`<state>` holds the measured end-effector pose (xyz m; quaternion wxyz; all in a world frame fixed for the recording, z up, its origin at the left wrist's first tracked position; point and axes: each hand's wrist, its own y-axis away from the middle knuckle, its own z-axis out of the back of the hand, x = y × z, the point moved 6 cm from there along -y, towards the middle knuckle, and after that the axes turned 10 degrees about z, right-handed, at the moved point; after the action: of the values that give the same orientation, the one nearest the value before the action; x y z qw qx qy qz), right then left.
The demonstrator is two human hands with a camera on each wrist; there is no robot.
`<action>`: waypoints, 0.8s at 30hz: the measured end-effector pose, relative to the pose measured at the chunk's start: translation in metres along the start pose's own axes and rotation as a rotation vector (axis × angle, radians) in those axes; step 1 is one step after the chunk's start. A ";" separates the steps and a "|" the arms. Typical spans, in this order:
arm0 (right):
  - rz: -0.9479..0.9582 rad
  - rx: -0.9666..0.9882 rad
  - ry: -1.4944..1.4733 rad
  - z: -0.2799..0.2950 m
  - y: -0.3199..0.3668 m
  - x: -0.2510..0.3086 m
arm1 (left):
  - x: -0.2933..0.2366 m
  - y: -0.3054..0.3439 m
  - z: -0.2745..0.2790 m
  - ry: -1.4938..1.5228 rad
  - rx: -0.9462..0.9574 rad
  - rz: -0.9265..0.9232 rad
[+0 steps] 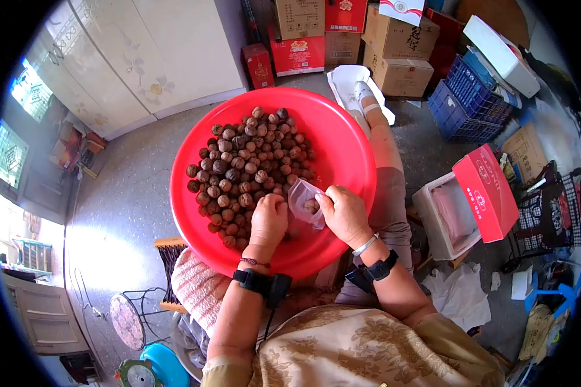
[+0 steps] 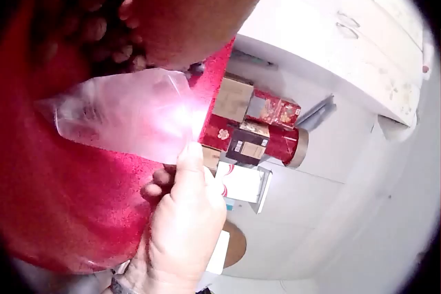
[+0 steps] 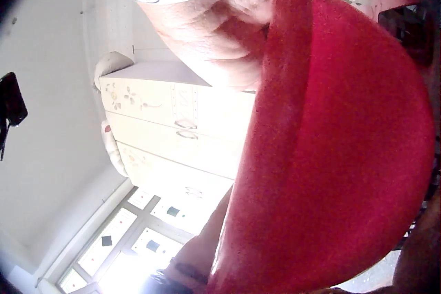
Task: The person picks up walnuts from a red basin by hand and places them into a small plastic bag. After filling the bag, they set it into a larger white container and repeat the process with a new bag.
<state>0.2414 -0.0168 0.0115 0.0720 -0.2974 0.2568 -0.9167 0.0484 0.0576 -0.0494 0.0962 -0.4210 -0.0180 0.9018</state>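
Note:
A large red basin [image 1: 348, 148] holds a heap of brown walnuts [image 1: 245, 155]. Over its near part, my right hand [image 1: 345, 214] pinches the edge of a small clear plastic bag [image 1: 298, 197], thumb on top. A walnut or two [image 1: 311, 206] show through the plastic. Just left of the bag, my left hand [image 1: 269, 222] bends its fingers down at the walnuts; I cannot tell whether it holds one. In the left wrist view the bag [image 2: 124, 111] stretches out from the pinching right hand [image 2: 186, 221]. The right wrist view shows part of my right hand [image 3: 213, 39] beside the basin rim.
Stacked cartons [image 1: 403, 71] stand beyond the basin, with blue crates [image 1: 465, 103] to the right. An open box with a red lid [image 1: 487, 193] sits at right. A white cabinet [image 1: 148, 58] stands far left, and a round stool [image 1: 128, 321] at lower left.

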 end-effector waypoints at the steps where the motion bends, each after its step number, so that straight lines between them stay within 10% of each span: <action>1: -0.002 -0.001 -0.006 0.000 0.000 0.000 | 0.006 0.001 -0.004 -0.001 -0.001 0.002; 8: 0.015 -0.014 -0.036 -0.001 0.000 0.000 | 0.010 0.030 -0.045 -0.282 0.715 -0.019; 24: 0.000 0.000 -0.037 -0.001 0.001 0.000 | 0.037 0.038 -0.059 -0.359 0.724 0.052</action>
<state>0.2408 -0.0172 0.0102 0.0769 -0.3143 0.2555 -0.9111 0.0644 0.0247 -0.1198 0.2107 -0.1961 0.2948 0.9112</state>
